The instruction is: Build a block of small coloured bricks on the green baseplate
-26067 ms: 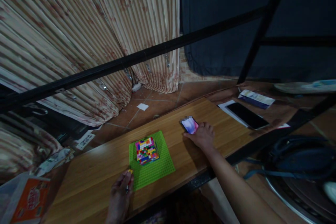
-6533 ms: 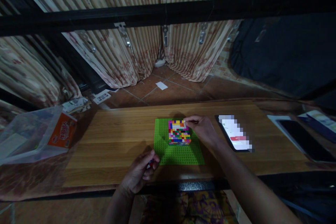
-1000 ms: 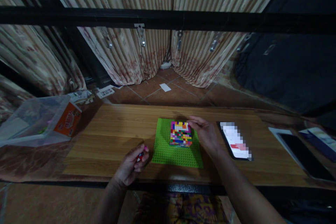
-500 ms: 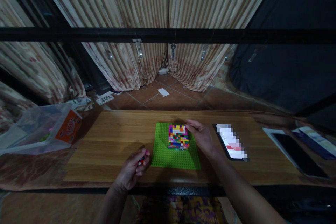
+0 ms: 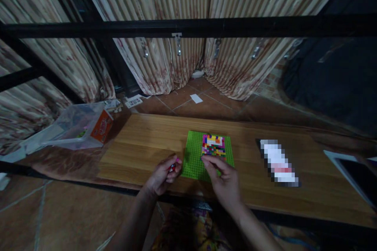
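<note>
Here, striped beige fabric curtains (image 5: pixel 165 0) fill much of the upper frame. Below them a long wood-grain tabletop (image 5: pixel 141 141) runs from the centre to the lower right. A clear plastic box with an orange label (image 5: pixel 70 125) sits at the left of the frame. Right of centre, a square green studded plastic baseplate (image 5: pixel 193 153) lies on the tabletop. At lower centre, the person's right hand (image 5: pixel 226 182) is half curled, thumb and forefinger drawn together above the baseplate (whether they pinch anything cannot be told). The left hand (image 5: pixel 163 175), just left of the baseplate, is folded around a few small red, white and pink plastic bricks (image 5: pixel 172 168). On the baseplate stands a squarish block of multicoloured plastic bricks (image 5: pixel 213 146), partly hidden by the right hand.
</note>
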A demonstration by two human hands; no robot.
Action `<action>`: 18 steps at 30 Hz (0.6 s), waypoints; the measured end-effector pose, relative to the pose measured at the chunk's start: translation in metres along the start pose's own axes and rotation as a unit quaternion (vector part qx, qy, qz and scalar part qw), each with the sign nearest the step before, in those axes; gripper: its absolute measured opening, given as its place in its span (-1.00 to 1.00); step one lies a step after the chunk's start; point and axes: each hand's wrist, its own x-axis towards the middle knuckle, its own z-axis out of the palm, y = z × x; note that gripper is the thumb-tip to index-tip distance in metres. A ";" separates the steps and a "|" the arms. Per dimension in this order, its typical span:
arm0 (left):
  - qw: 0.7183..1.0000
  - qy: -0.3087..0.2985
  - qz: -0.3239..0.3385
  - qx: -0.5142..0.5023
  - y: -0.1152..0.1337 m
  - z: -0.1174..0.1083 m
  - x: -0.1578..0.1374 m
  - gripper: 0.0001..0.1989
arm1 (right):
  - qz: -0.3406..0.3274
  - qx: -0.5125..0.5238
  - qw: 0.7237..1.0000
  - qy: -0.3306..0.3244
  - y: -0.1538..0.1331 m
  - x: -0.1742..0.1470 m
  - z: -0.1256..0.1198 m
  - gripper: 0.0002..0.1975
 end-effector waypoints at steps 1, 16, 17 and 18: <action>1.000 -0.002 0.000 0.005 0.000 0.000 -0.001 -0.76 | -0.005 -0.008 1.000 -0.022 -0.001 -0.004 0.006 -0.82; 0.987 -0.050 -0.018 0.150 0.004 0.003 -0.006 -0.67 | 0.010 -0.013 0.993 -0.118 -0.006 -0.004 0.040 -0.82; 0.987 -0.047 -0.019 0.155 0.004 0.003 -0.006 -0.66 | 0.010 -0.010 0.992 -0.122 -0.007 -0.004 0.039 -0.82; 0.986 -0.044 -0.021 0.158 0.004 0.004 -0.006 -0.66 | 0.011 -0.008 0.992 -0.125 -0.008 -0.004 0.039 -0.81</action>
